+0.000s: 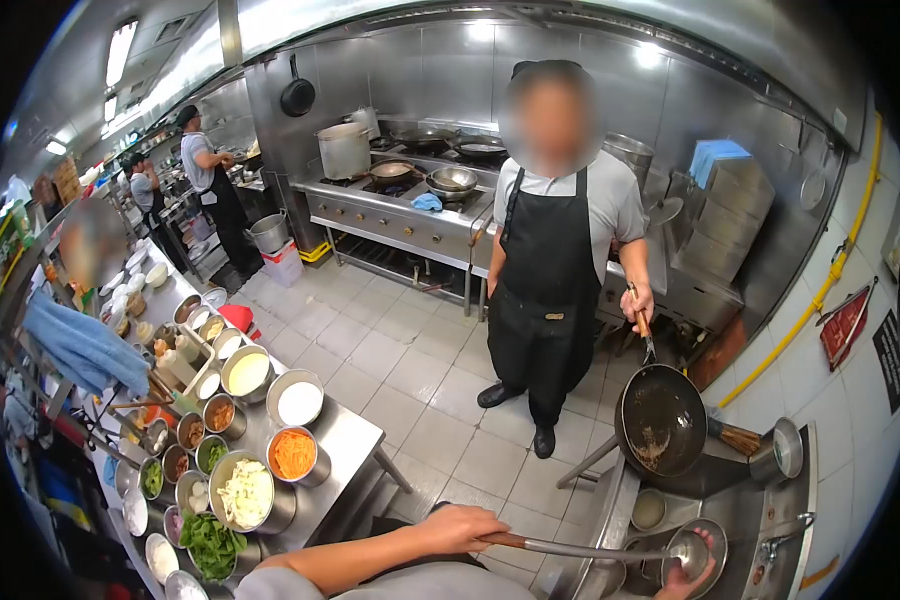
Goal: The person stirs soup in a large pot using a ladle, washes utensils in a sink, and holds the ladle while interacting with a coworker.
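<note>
My left hand (465, 528) is closed around the wooden end of a long-handled ladle (580, 549), whose metal shaft runs to the right. At the other end, over the sink (760, 562), my right hand (698, 572) cups the ladle's bowl with the fingers around its rim. A round metal bowl (705, 528) sits in the sink just behind the ladle's head. Facing me, a co-worker in a black apron (547, 250) grips the handle of a dark wok (662, 420) with one hand (638, 307). The wok is tilted above the sink, with brown residue inside.
To my left stands a steel prep table (355, 425) with pots of shredded carrot (293, 455), leafy greens (212, 545) and chopped cabbage (245, 492). A stove (400, 205) with several pans is at the back. A bamboo brush (738, 437) and a pot (778, 450) flank the sink.
</note>
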Available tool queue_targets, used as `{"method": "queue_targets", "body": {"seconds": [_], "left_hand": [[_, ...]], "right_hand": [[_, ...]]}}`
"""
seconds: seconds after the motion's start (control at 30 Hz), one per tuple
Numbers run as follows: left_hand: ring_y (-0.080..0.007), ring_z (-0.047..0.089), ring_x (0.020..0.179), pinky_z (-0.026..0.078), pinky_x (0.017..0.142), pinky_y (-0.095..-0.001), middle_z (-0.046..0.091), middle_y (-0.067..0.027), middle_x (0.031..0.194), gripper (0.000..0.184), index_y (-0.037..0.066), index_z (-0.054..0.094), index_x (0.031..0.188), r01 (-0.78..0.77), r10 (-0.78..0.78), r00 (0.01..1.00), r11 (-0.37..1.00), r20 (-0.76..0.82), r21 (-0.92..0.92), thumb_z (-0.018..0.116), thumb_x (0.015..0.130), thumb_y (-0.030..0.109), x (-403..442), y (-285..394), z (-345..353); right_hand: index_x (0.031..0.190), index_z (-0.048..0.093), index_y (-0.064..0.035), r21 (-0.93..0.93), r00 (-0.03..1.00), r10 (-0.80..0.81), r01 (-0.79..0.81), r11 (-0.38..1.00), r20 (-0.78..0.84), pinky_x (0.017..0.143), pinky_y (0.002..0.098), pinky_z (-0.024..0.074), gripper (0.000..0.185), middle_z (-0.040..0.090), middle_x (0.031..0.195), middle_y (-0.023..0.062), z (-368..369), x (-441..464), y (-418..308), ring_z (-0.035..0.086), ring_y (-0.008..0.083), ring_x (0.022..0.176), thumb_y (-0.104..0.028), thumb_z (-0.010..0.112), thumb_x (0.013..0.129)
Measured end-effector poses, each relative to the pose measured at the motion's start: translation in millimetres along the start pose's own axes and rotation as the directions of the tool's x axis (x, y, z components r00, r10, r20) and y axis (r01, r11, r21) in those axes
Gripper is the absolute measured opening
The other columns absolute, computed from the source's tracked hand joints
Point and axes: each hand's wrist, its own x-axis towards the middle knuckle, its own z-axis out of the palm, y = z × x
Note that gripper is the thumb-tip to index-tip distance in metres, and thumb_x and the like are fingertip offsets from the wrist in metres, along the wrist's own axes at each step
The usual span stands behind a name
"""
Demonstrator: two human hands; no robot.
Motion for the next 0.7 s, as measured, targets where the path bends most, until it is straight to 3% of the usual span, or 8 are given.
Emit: {"method": "queue_targets", "body": {"seconds": [0.03,0.1,0.17,0.23,0.37,0.47,0.63,0.7], "left_hand": [[-0.0251,0.054,0.072,0.044,0.059,-0.0324,0.054,-0.0073,0.078,0.037,0.012,0.052,0.104,-0.005,0.005,1.0,1.0,-0.005,-0.001,0.06,0.068,0.02,-9.4,-5.4,-10.5],[-0.0254,0.055,0.068,0.045,0.06,-0.0309,0.057,-0.0061,0.075,0.03,0.01,0.06,0.089,0.202,-0.203,0.979,0.979,-0.017,-0.042,0.065,0.066,0.029,-29.6,-18.3,-32.6],[-0.0242,0.057,0.069,0.045,0.063,-0.0287,0.059,-0.0068,0.076,0.032,0.009,0.062,0.082,0.276,-0.281,0.959,0.956,-0.041,-0.094,0.067,0.064,0.036,-55.7,-38.0,-51.0],[-0.0205,0.058,0.072,0.045,0.065,-0.0267,0.061,-0.006,0.079,0.032,0.009,0.062,0.083,0.426,-0.429,0.903,0.89,0.021,-0.164,0.067,0.065,0.036,-82.8,-46.2,-80.8],[-0.0142,0.057,0.075,0.043,0.068,-0.024,0.061,-0.0047,0.08,0.033,0.009,0.062,0.088,0.675,-0.682,0.727,0.693,0.074,-0.252,0.068,0.065,0.031,-144.5,-60.0,-146.5],[-0.0122,0.056,0.073,0.043,0.068,-0.0229,0.061,-0.0055,0.079,0.033,0.005,0.061,0.087,0.732,-0.789,0.615,0.571,0.0,-0.371,0.069,0.065,0.028,-171.3,-48.6,-188.3],[-0.0094,0.054,0.071,0.043,0.063,-0.0219,0.06,-0.0032,0.079,0.033,0.004,0.06,0.09,0.771,-0.86,0.502,0.494,-0.094,-0.402,0.067,0.068,0.028,-211.7,-60.3,-197.5],[-0.0067,0.053,0.069,0.042,0.056,-0.0197,0.058,-0.0004,0.077,0.032,0.005,0.058,0.095,0.706,-0.929,0.352,0.182,0.117,-0.684,0.062,0.073,0.027,-204.3,-51.4,-198.8]], "right_hand": [[0.102,0.051,-0.0018,0.009,0.999,0.033,-0.033,0.999,-0.007,0.088,0.0376,0.0367,0.036,0.052,0.104,0.0123,14.2,0.1,4.8,0.047,0.0253,0.1,-0.027,0.041,0.078],[0.097,0.054,-0.0018,0.025,0.995,0.098,-0.097,0.995,-0.02,0.087,0.0378,0.0373,0.033,0.054,0.101,0.0119,49.7,2.4,16.7,0.047,0.0252,0.1,-0.025,0.04,0.078],[0.089,0.057,-0.003,0.091,0.984,0.181,-0.179,0.98,-0.007,0.084,0.0395,0.0392,0.03,0.056,0.097,0.0122,100.1,5.7,36.7,0.049,0.0258,0.096,-0.024,0.039,0.078],[0.087,0.058,-0.0045,0.081,0.935,0.352,-0.355,0.931,0.05,0.084,0.0418,0.0392,0.029,0.056,0.097,0.0132,136.7,9.4,61.7,0.051,0.0283,0.094,-0.024,0.039,0.077],[0.094,0.056,-0.0024,-0.014,0.843,0.471,-0.484,0.875,0.26,0.087,0.0441,0.0361,0.034,0.055,0.1,0.0143,219.5,18.6,137.4,0.05,0.0334,0.094,-0.027,0.04,0.076],[0.091,0.057,-0.0012,0.089,0.776,0.601,-0.624,0.777,0.194,0.089,0.0417,0.036,0.032,0.058,0.093,0.014,272.0,30.8,211.7,0.053,0.0267,0.091,-0.024,0.04,0.076],[0.096,0.055,-0.0052,0.173,0.606,0.717,-0.791,0.586,0.344,0.09,0.0395,0.0341,0.032,0.054,0.102,0.0109,348.7,58.8,318.9,0.047,0.0295,0.1,-0.029,0.043,0.08],[0.099,0.053,-0.0065,0.217,0.557,0.722,-0.829,0.516,0.41,0.09,0.0395,0.0338,0.034,0.053,0.105,0.0099,379.8,66.9,350.8,0.045,0.0288,0.103,-0.034,0.042,0.082]]}}
